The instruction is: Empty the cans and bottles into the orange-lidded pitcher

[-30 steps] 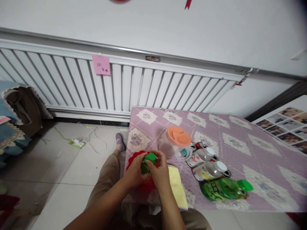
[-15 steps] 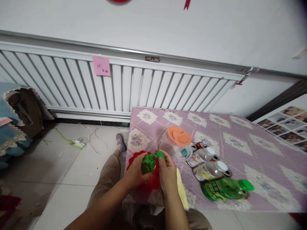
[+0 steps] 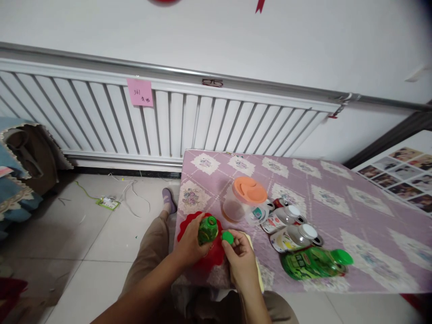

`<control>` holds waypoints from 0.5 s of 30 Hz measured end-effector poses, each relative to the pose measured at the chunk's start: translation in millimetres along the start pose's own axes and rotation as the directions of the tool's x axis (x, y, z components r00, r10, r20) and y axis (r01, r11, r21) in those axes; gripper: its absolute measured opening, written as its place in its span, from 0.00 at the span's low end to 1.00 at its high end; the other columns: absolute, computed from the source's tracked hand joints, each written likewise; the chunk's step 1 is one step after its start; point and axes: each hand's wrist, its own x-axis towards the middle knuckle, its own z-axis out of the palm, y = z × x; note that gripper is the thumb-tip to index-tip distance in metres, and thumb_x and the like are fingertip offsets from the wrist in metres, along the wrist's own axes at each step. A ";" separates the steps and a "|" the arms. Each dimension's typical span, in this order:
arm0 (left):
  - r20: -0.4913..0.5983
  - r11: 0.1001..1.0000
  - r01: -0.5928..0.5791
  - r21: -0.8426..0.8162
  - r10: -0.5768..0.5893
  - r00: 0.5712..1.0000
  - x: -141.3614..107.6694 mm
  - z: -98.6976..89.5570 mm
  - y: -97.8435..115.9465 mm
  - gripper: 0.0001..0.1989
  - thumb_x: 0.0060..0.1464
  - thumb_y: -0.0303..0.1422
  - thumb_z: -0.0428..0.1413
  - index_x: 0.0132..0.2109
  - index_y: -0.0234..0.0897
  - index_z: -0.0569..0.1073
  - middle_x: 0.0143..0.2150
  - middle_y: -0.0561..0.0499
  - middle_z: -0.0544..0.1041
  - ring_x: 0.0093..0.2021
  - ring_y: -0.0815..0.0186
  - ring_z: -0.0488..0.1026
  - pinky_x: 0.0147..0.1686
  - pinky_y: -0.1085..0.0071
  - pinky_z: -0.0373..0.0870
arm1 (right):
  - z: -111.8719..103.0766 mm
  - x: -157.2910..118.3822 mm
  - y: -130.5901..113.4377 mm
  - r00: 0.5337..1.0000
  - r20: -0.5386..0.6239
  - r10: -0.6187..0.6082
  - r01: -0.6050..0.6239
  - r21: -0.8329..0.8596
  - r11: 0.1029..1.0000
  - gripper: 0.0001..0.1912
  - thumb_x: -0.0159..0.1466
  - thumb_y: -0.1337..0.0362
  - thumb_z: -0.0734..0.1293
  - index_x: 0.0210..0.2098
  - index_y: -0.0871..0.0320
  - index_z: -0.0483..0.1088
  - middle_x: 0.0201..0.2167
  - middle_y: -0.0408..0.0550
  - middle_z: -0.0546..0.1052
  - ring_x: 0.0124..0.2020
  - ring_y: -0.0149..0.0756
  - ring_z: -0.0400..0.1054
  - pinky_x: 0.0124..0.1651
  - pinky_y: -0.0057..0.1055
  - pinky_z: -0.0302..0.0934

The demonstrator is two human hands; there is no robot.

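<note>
My left hand is wrapped round a green plastic bottle, whose uncapped mouth faces up and slightly towards me. Between the fingertips of my right hand is a green bottle cap, held just right of the bottle and apart from it. Beneath both hands lies a red scalloped mat at the table's near left corner. Part of a yellow cloth shows beside my right wrist; the rest of it is hidden.
A clear tub with an orange lid stands behind my hands on the floral tablecloth. To the right lie two white-capped bottles, several cans and a larger green bottle. A radiator lines the wall.
My right hand has moved down with the cap, a little farther from the bottle's mouth. My left hand keeps the bottle in nearly the same place. The view has shifted slightly.
</note>
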 end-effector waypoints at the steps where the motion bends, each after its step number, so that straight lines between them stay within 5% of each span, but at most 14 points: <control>1: -0.003 1.000 0.001 -0.006 -0.001 1.000 -0.4 1.1 -0.9 0.42 0.49 0.30 0.62 0.68 0.37 0.54 0.67 0.37 0.64 0.69 0.50 0.60 0.68 0.49 0.57 | -1.3 -0.9 1.1 1.000 0.008 -0.017 0.017 -0.013 1.000 0.18 0.53 0.55 0.75 0.40 0.55 0.73 0.34 0.45 0.78 0.34 0.35 0.72 0.39 0.31 0.67; 10: -0.112 0.995 -0.086 0.044 0.090 0.990 -14.9 -9.0 1.9 0.43 0.49 0.31 0.61 0.69 0.36 0.50 0.69 0.35 0.58 0.70 0.47 0.55 0.67 0.46 0.55 | -11.2 -11.8 -3.8 0.996 0.047 -0.082 0.090 -0.189 0.978 0.18 0.55 0.56 0.73 0.42 0.55 0.71 0.38 0.50 0.80 0.35 0.38 0.75 0.38 0.33 0.70; 13: -0.169 0.987 -0.151 0.055 0.159 0.973 -32.2 -26.6 17.3 0.34 0.53 0.34 0.59 0.65 0.39 0.58 0.64 0.39 0.65 0.65 0.50 0.63 0.64 0.50 0.61 | -16.3 -22.3 -13.8 0.986 0.124 -0.109 0.145 -0.343 0.928 0.16 0.57 0.58 0.71 0.43 0.54 0.72 0.43 0.51 0.80 0.39 0.39 0.76 0.42 0.33 0.70; 15: -0.074 0.991 -0.132 -0.003 0.132 0.989 -44.2 -37.1 30.4 0.21 0.56 0.34 0.57 0.57 0.41 0.67 0.53 0.45 0.74 0.53 0.56 0.72 0.55 0.58 0.69 | -14.9 -30.9 -19.9 0.967 0.217 -0.137 0.220 -0.422 0.879 0.13 0.57 0.62 0.71 0.42 0.54 0.72 0.42 0.49 0.80 0.42 0.39 0.76 0.45 0.33 0.69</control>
